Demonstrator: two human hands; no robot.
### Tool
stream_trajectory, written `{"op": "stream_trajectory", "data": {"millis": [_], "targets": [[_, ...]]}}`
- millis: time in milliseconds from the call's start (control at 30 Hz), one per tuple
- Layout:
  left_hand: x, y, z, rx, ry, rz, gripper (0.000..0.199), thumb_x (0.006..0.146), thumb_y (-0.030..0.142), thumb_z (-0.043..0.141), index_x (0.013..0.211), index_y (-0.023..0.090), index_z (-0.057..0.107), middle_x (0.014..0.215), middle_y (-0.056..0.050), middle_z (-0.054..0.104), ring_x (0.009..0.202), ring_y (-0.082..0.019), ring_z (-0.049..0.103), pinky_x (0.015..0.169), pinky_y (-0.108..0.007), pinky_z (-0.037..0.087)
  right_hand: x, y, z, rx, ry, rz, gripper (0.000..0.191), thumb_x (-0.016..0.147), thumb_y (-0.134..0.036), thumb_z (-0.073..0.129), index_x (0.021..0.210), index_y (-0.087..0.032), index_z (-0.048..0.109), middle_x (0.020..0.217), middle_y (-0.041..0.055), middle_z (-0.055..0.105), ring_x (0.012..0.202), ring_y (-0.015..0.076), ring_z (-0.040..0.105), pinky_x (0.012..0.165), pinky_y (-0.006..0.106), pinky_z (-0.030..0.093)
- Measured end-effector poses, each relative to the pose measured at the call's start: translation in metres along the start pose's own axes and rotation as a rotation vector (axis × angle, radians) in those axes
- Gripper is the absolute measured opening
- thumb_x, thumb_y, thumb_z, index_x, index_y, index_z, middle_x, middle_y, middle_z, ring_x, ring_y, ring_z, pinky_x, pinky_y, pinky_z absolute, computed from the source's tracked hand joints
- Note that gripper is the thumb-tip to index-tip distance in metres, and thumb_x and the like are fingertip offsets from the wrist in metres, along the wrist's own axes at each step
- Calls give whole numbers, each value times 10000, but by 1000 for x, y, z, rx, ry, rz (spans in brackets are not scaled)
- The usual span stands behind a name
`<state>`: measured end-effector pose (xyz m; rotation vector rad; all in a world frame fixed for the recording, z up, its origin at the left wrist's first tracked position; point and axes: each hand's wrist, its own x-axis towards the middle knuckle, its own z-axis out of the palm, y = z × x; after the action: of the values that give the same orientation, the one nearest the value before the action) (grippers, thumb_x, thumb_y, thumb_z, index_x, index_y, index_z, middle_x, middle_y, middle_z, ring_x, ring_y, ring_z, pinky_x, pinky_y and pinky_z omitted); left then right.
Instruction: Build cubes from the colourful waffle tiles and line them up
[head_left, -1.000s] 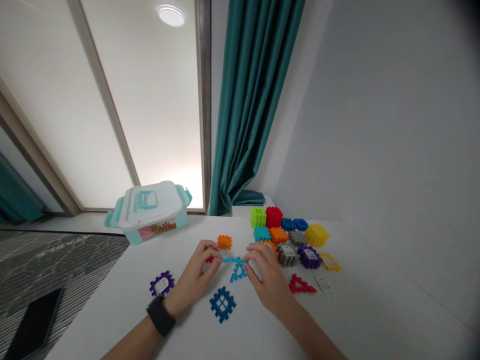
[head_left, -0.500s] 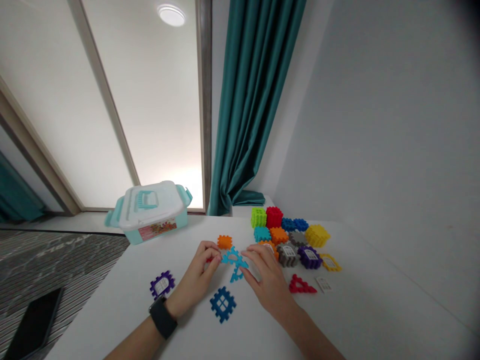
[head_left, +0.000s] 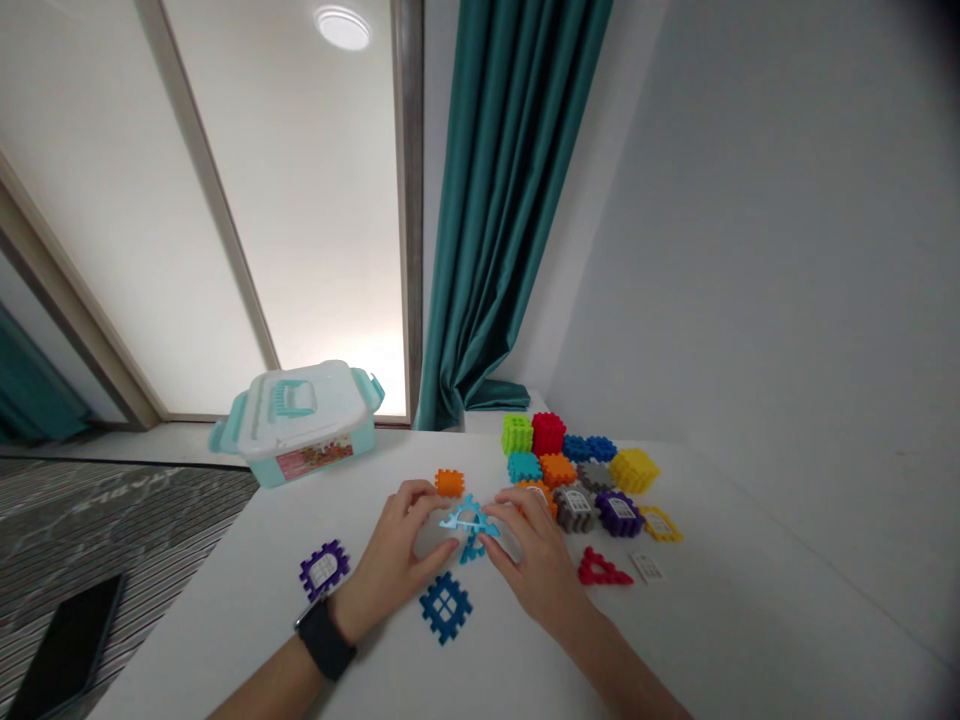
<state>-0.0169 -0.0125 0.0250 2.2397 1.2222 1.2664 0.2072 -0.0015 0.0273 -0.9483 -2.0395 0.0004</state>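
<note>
- The left hand (head_left: 394,550), with a black wristwatch (head_left: 324,640) on its wrist, and the right hand (head_left: 536,565) meet low over the bench (head_left: 712,630).
- The fingers (head_left: 504,510) of both hands curl in from either side and close on the ends of a light-blue plastic piece (head_left: 469,522), a notched triangular shape that sits between the hands, just above the bench.
- Loose flat pieces lie around the hands: a dark-blue square (head_left: 445,607), a purple frame (head_left: 324,569) with a white window, and a small orange square (head_left: 450,483).
- Further along the bench, more flat pieces lie unjoined: a red triangle (head_left: 604,570), a yellow frame (head_left: 660,525) and a white card (head_left: 646,567).
- Beyond them, a tight cluster of finished hollow blocks stands in many colours, among them a red cube (head_left: 548,434), a lime cube (head_left: 517,434) and a yellow cube (head_left: 634,470).
- A plastic storage box (head_left: 300,425) with a white lid and pale-teal handles sits at the far left corner of the bench.
- Below the bench's left edge, a black phone (head_left: 67,650) lies on a striped rug (head_left: 150,510).
- Behind everything hang a teal curtain (head_left: 502,250) and a tall, pale door panel (head_left: 322,200).
</note>
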Motion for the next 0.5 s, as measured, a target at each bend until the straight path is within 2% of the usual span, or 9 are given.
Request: {"op": "stream_trajectory", "data": {"millis": [200, 500], "targets": [[-1, -3, -4, 175, 18, 84, 195, 921, 241, 643, 1115, 245, 659, 1182, -102, 589, 1075, -262, 591, 939, -421, 516, -2, -1, 2, 26, -38, 20, 162, 958, -237, 586, 1113, -235, 634, 1089, 93, 616, 1034, 259, 611, 930, 439, 536], [-2, -6, -4, 195, 13, 121, 169, 952, 294, 642, 1112, 259, 684, 1159, -99, 607, 1052, -263, 593, 915, -413, 517, -1, -4, 2, 35, -57, 16, 164, 950, -221, 584, 1106, -237, 633, 1076, 89, 629, 1032, 259, 616, 918, 435, 547]]}}
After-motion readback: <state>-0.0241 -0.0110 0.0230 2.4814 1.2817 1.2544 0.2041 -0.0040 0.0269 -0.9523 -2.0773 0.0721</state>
